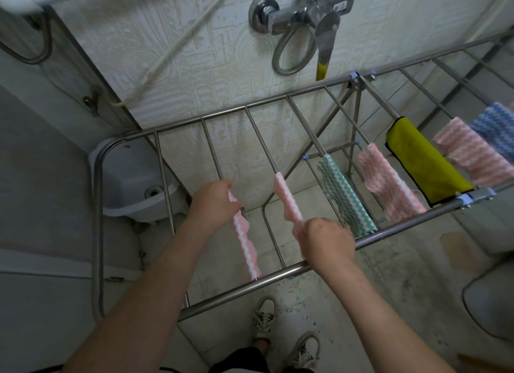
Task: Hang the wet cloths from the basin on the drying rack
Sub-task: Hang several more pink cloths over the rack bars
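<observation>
A steel drying rack (278, 275) spans the view at waist height. Two pink wavy-striped cloths hang over neighbouring rods near me. My left hand (212, 202) pinches the upper end of the left pink cloth (244, 244) on its rod. My right hand (324, 241) pinches the lower end of the right pink cloth (288, 200) close to the front bar. To the right hang a green striped cloth (343, 196), another pink cloth (386, 183), a yellow cloth (425, 164), a further pink cloth (472, 155) and a blue cloth (498, 127).
A grey basin (133, 177) sits on the floor under the rack's left end. A shower mixer tap (308, 13) and its hose are fixed to the tiled wall behind. My shoes (267, 317) stand on the tiled floor below the front bar.
</observation>
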A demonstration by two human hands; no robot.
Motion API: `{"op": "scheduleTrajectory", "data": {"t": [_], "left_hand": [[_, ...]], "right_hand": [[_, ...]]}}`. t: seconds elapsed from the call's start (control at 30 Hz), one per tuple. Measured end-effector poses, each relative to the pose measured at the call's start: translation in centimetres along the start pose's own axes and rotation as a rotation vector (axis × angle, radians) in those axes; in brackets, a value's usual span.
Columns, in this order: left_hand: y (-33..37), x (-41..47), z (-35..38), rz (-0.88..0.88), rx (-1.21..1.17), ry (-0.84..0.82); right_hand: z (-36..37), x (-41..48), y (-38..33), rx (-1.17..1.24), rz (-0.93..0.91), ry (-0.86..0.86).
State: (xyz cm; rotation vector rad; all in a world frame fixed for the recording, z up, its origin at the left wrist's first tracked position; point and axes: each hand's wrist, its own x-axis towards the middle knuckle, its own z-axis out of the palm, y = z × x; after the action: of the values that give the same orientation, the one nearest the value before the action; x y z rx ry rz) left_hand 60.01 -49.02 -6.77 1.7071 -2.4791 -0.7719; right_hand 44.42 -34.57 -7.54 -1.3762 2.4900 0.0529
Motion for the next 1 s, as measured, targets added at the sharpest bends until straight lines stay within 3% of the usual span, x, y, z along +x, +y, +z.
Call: {"op": "scheduleTrajectory", "data": {"t": [0.1,0.23,0.37,0.57,0.73,1.0], "left_hand": [[0.5,0.2,-0.4,0.006,0.085,-0.052],[2.1,0.8,-1.2,0.005,0.074,-0.096],[5.3,1.3,-1.2,0.107,-0.195,0.011],[10.5,1.2,0.3,0.332,-0.410,-0.021],[15.9,0.8,3.7,0.461,-0.524,-0.053],[27.9,-4.1,11.7,0.665,-0.498,-0.298]], "right_hand": [[-0.3,0.0,-0.1,-0.039,-0.009,0.000],[-1.0,0.0,0.5,0.084,-0.030,-0.061],[-1.3,0.3,2.0,0.293,-0.053,-0.002],[-2.4,0.0,5.1,0.489,-0.121,0.133],[-3.7,-1.8,9.6,0.591,0.034,0.292],[-4.6,-6.5,21.7,0.856,0.365,0.443]]}}
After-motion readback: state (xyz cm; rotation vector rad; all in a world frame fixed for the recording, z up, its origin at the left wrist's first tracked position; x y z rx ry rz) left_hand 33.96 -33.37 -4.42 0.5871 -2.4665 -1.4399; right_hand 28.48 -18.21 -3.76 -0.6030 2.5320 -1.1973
